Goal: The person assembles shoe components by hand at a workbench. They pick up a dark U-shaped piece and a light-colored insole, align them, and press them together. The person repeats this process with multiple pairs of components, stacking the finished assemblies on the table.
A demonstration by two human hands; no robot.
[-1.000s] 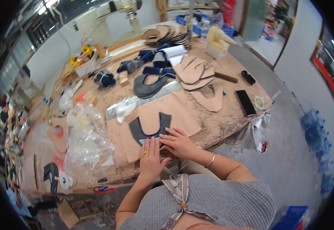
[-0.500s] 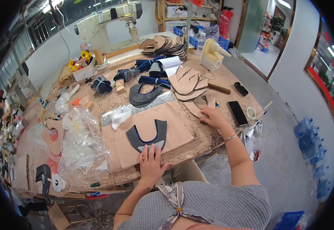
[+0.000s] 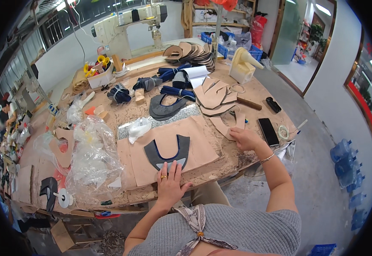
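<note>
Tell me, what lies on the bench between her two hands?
In the head view, only the tan sheet's corner and bare scuffed benchtop lie between the left hand and right hand.

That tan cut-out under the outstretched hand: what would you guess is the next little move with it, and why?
Probably pinching up the tan cut-out and carrying it to the dark U-shaped piece. The right hand lies flat on its edge, not yet gripping, while the left hand presses down the tan sheet beneath the U-shaped piece.
</note>
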